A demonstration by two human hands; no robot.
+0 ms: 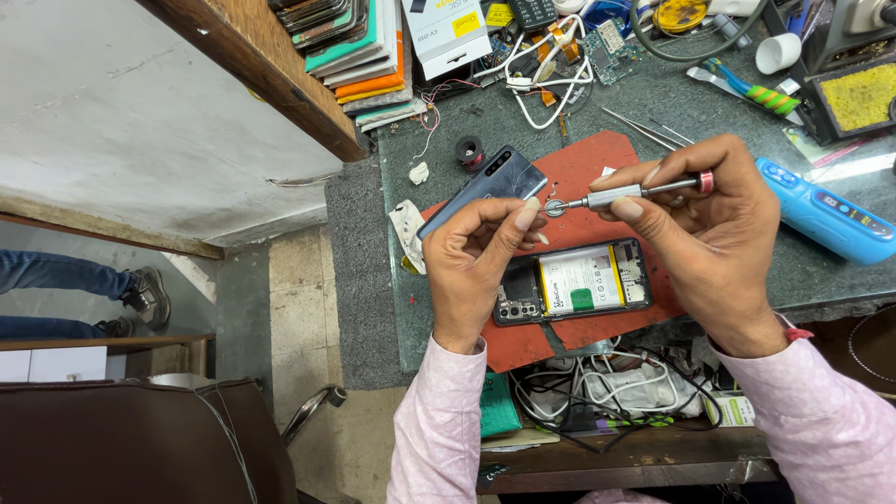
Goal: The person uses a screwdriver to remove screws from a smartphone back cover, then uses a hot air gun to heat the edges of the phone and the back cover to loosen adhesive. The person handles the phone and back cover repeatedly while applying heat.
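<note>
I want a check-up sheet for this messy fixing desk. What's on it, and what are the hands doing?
Surface: grey-green worktop with a red rubber mat.
Job's things: opened black phone, battery showing, lies on the mat; grey phone back cover leans above it.
Clutter: blue handheld tool, metal tweezers, stacked boxes, white cup.
Grippers: right hand holds a slim silver screwdriver; left hand pinches at its tip.
Cables: white cable tangle on top; more cables on the shelf below.
Surroundings: tiled floor, another person's shoes at left.
</note>
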